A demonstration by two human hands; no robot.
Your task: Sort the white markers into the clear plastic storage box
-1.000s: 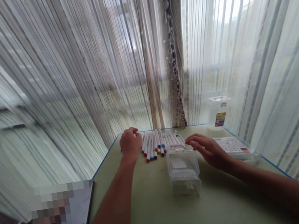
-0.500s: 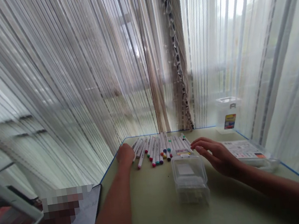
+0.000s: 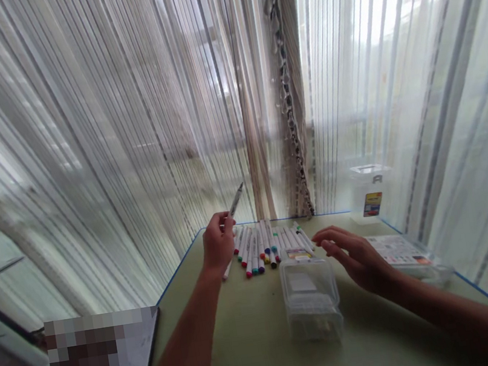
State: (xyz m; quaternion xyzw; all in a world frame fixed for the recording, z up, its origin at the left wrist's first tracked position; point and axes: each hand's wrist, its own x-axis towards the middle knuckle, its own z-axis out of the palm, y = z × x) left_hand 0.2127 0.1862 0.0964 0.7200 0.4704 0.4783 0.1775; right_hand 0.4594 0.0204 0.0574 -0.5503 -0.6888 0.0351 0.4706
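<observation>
My left hand (image 3: 219, 240) is closed around a white marker (image 3: 236, 201), raised above the left end of a row of markers. Its dark tip points up and to the right. Several white markers (image 3: 252, 249) with coloured ends lie side by side on the green table (image 3: 247, 329). At the right end of that row rests my right hand (image 3: 350, 252), fingers stretched out and apart, its fingertips close to the last markers. In front of the row stands a clear plastic box (image 3: 312, 301) with its lid tipped up toward the markers.
A clear container (image 3: 370, 191) with a yellow label stands at the back right. Beside my right hand lies a flat printed case (image 3: 401, 251). Pale striped curtains (image 3: 126, 133) hang behind the table. A partly blurred-out flat item (image 3: 132, 352) lies at the left edge.
My left hand has lifted a marker from the left end of the row and moved up and right with it. My right hand stays nearly in place.
</observation>
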